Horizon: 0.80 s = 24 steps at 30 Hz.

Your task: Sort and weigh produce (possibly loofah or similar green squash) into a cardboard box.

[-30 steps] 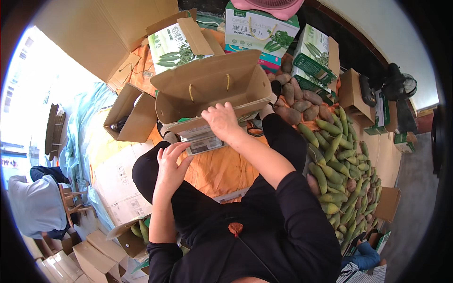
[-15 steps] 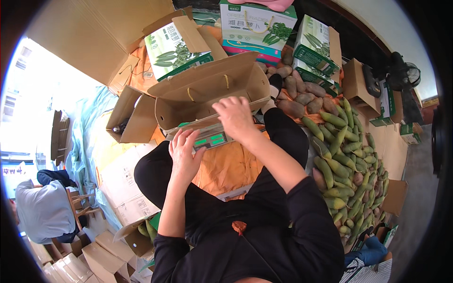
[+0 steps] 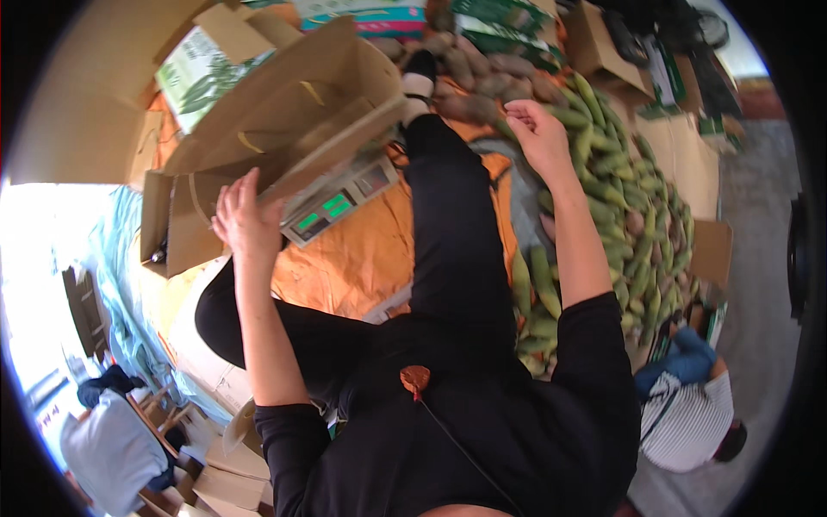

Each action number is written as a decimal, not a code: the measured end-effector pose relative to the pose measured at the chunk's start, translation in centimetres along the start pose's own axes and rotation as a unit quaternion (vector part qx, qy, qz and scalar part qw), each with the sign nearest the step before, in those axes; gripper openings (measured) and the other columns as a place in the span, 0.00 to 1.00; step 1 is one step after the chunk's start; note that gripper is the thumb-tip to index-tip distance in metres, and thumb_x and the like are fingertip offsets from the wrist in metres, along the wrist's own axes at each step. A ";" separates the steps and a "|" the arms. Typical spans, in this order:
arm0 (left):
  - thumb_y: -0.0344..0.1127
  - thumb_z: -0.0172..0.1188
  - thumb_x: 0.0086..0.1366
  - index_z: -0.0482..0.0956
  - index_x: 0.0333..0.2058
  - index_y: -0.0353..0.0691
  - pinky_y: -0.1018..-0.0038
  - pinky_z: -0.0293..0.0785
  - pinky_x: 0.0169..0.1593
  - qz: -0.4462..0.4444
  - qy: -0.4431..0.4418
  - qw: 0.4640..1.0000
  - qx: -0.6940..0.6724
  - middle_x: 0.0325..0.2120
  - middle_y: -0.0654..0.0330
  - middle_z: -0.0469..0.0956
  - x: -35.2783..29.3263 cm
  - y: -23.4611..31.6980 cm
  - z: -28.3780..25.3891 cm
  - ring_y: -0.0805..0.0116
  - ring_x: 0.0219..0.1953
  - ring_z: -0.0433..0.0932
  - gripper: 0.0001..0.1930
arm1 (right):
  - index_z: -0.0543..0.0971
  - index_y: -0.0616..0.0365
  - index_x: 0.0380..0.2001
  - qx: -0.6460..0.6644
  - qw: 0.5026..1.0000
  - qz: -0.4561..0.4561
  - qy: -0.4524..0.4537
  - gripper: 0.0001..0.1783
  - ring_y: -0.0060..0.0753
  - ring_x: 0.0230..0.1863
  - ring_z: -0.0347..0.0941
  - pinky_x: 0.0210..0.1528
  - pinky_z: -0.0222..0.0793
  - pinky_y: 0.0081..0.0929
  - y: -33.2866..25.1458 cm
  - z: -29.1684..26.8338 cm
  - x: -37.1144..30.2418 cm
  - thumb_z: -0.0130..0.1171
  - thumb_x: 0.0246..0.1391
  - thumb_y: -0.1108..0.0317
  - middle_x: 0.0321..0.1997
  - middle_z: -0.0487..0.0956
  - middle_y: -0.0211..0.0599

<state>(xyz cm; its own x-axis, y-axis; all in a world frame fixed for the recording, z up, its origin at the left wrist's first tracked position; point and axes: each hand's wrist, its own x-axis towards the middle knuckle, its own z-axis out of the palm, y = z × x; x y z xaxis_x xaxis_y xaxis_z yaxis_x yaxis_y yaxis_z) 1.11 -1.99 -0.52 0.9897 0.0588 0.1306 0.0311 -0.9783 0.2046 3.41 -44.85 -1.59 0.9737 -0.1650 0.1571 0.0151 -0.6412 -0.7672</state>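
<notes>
An open cardboard carton [image 3: 340,53] with yellow rope handles rests tilted on a scale [image 3: 315,221] with lit green displays. My left hand [image 3: 248,217] is at the carton's near left corner, fingers spread; whether it touches the cardboard I cannot tell. Out to the right, my right hand [image 3: 541,142] is raised over the near edge of a big pile of green radishes [image 3: 646,250]. Its fingers are loosely bent and apart, and nothing shows in them.
Brownish-red tubers [image 3: 495,83] lie beyond my foot. Printed gift boxes [image 3: 504,26] stand at the back. An orange sheet [image 3: 349,276] covers the floor between my legs. One person [image 3: 689,414] sits at lower right, another [image 3: 112,444] at lower left.
My right hand has moved from above the carton to the right, over the radishes. My left hand stays near the carton's left side. The whole view has swung toward the right.
</notes>
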 end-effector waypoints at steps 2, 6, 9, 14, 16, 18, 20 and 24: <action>0.39 0.64 0.54 0.67 0.58 0.56 0.51 0.49 0.63 -0.002 -0.029 0.999 0.026 0.56 0.60 0.67 0.4 0.2 0.8 0.55 0.63 0.58 0.31 | 0.77 0.58 0.41 -0.027 0.998 0.059 -0.007 0.13 0.35 0.36 0.77 0.41 0.72 0.28 4.0 -0.6 -2.8 0.59 0.50 0.71 0.35 0.81 0.39; 0.37 0.65 0.53 0.67 0.58 0.57 0.42 0.44 0.63 -0.050 -0.123 0.991 -0.004 0.56 0.61 0.68 0.5 -0.5 2.6 0.57 0.63 0.58 0.32 | 0.78 0.57 0.38 -0.117 0.980 0.149 -0.065 0.11 0.45 0.42 0.77 0.43 0.72 0.36 11.5 0.4 -9.1 0.59 0.49 0.69 0.37 0.81 0.44; 0.37 0.65 0.54 0.69 0.56 0.57 0.43 0.43 0.63 -0.025 -0.095 0.994 0.053 0.55 0.61 0.68 0.2 0.3 3.9 0.57 0.62 0.60 0.29 | 0.79 0.57 0.37 -0.167 0.949 0.242 -0.117 0.11 0.48 0.43 0.76 0.45 0.71 0.38 16.1 1.3 -14.8 0.59 0.48 0.67 0.37 0.80 0.46; 0.37 0.64 0.54 0.71 0.53 0.55 0.47 0.44 0.63 -0.021 -0.091 0.993 0.068 0.54 0.62 0.69 0.0 -0.1 3.8 0.58 0.61 0.61 0.26 | 0.79 0.58 0.35 -0.207 0.908 0.317 -0.181 0.12 0.52 0.44 0.75 0.45 0.71 0.41 21.7 3.4 -23.1 0.59 0.46 0.66 0.38 0.80 0.49; 0.37 0.65 0.54 0.71 0.53 0.54 0.47 0.44 0.63 -0.007 -0.074 0.995 0.059 0.53 0.62 0.69 0.2 0.6 4.4 0.57 0.60 0.61 0.26 | 0.79 0.58 0.35 -0.230 0.891 0.342 -0.191 0.13 0.52 0.43 0.75 0.46 0.70 0.40 25.9 2.8 -27.3 0.60 0.45 0.64 0.38 0.80 0.50; 0.37 0.65 0.53 0.71 0.52 0.53 0.47 0.45 0.62 -0.010 -0.066 0.996 0.061 0.53 0.62 0.70 0.2 0.4 4.5 0.57 0.60 0.62 0.26 | 0.79 0.57 0.37 -0.236 0.879 0.372 -0.184 0.17 0.52 0.44 0.75 0.48 0.70 0.40 27.7 3.1 -29.7 0.62 0.44 0.62 0.39 0.80 0.49; 0.36 0.65 0.52 0.72 0.52 0.53 0.48 0.45 0.62 -0.026 -0.052 0.996 0.075 0.52 0.62 0.70 -0.1 -0.3 4.1 0.57 0.59 0.62 0.26 | 0.77 0.58 0.42 -0.217 0.874 0.404 -0.161 0.21 0.51 0.47 0.74 0.49 0.69 0.39 26.9 3.9 -30.8 0.63 0.43 0.61 0.44 0.79 0.49; 0.34 0.65 0.51 0.74 0.48 0.51 0.51 0.49 0.62 -0.012 -0.031 0.996 0.077 0.49 0.62 0.72 0.0 0.6 3.8 0.57 0.57 0.65 0.23 | 0.71 0.57 0.52 -0.196 0.843 0.471 -0.169 0.33 0.50 0.51 0.72 0.54 0.67 0.38 26.3 4.0 -32.0 0.66 0.40 0.59 0.50 0.76 0.49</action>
<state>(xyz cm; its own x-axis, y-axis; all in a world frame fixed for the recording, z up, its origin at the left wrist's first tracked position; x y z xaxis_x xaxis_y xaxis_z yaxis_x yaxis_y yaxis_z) 1.66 -3.31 -4.10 0.9949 0.0756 0.0669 0.0720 -0.9959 0.0550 -26.41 -53.47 -29.28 0.5208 -0.5595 -0.6448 -0.8135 -0.5543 -0.1761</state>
